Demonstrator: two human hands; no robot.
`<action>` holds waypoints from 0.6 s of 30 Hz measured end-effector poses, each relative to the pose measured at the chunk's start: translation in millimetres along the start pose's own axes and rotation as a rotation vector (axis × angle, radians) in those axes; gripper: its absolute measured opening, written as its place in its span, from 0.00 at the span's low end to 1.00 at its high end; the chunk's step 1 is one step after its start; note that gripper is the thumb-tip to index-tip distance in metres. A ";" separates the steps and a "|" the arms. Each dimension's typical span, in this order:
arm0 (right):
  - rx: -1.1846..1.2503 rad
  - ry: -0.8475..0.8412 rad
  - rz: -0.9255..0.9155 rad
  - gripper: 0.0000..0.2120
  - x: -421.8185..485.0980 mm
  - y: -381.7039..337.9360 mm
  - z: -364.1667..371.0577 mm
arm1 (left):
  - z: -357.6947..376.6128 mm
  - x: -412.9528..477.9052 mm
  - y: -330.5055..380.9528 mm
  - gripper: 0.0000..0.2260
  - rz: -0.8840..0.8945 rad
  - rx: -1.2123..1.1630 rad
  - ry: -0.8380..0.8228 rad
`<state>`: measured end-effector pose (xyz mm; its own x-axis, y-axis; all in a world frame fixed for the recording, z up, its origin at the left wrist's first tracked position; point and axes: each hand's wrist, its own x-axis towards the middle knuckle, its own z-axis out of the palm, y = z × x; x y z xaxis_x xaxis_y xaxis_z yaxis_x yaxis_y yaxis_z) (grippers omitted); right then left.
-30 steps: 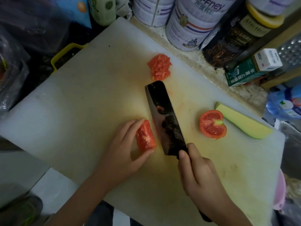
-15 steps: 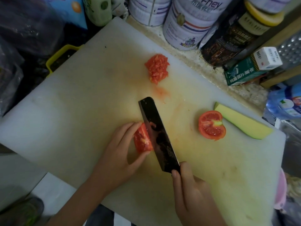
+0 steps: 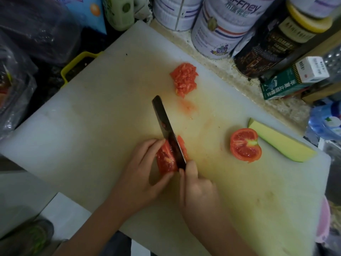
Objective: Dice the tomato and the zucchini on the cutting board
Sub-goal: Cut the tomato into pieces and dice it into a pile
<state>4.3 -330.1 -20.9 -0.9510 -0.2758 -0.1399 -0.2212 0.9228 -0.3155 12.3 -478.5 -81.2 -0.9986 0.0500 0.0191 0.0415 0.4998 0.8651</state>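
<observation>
Counter (image 3: 284, 108): cutting board (image 3: 92, 126) (stained); tins (image 3: 219, 30)

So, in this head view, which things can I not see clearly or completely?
Handle of the dark cleaver: head view, covered by the right hand.
Depth of the cut in the red tomato piece held by the left hand: head view, behind the blade.
Pink object at right: head view, mostly hidden by the white plastic cutting board.
White tins: head view, tops cut by the upper edge.

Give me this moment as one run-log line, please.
left hand holds tomato piece; right hand grips knife, slicing it; tomato half, zucchini undiced
</observation>
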 end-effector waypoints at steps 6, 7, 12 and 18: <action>0.197 -0.015 0.026 0.07 -34.5 22.4 -4.6 | -1.7 -0.9 -1.1 0.30 0.037 -0.013 -0.001; 0.224 -0.018 0.034 0.07 -37.3 27.6 -5.7 | -2.2 -1.1 -1.4 0.30 0.035 -0.022 -0.005; 0.264 -0.053 -0.012 0.08 -15.1 25.7 -7.5 | -2.6 -1.8 -2.2 0.30 0.043 -0.027 -0.010; 0.422 -0.036 0.021 0.10 -16.3 27.4 -29.1 | -3.5 -2.6 -6.0 0.32 0.049 -0.001 -0.024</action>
<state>7.5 -292.5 0.0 -0.9447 -0.2737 -0.1808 -0.0866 0.7396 -0.6674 14.6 -484.7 -84.7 -0.9943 0.0948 0.0493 0.0901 0.4956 0.8639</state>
